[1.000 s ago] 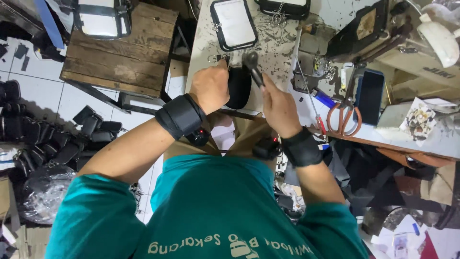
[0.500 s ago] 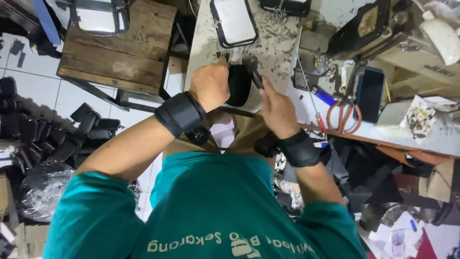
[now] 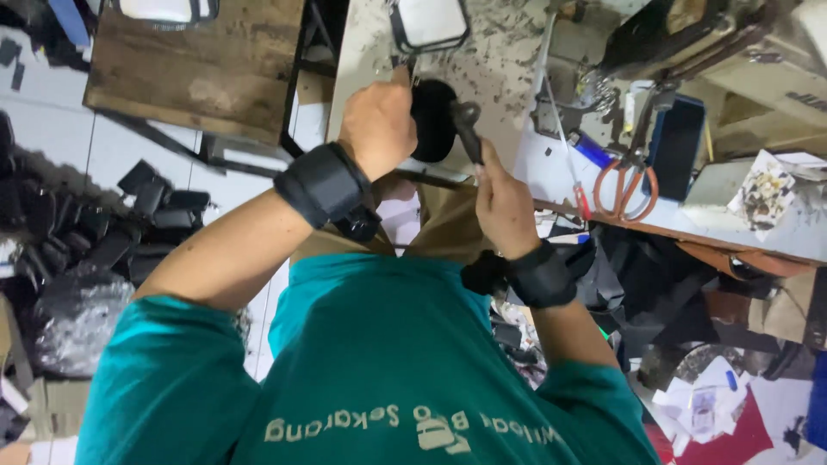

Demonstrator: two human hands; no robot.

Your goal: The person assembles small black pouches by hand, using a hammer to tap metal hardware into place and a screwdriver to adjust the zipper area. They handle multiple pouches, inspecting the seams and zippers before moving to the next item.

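While bent over the pale, scrap-strewn worktop [image 3: 508, 69], working with both hands close together near the frame's 12 o'clock. Left hand [image 3: 379, 120], wearing a black wrist band [image 3: 323, 182], clenched around the left edge of a round black piece [image 3: 433, 120], pressing it against the worktop's near edge. Right hand [image 3: 504, 202], likewise banded at the wrist, closed around the lower end of a dark, slim tool [image 3: 468, 129], with the tool's head touching the black piece at its 3 o'clock side; cannot tell what kind of tool. At 12 o'clock from the black piece, lying flat on the worktop, a white rectangular panel with a black rim [image 3: 428, 21], cut off by the frame's top. At 3 o'clock from the right hand, well apart from it, orange-handled scissors [image 3: 624, 185] resting on the worktop, just beside a dark blue box-like object [image 3: 676, 146]. At 10 o'clock from the left hand, a worn wooden table [image 3: 198, 69]. Down at 9 o'clock, a heap of black cut pieces [image 3: 129, 224] scattered over the white tiled floor [image 3: 60, 138].
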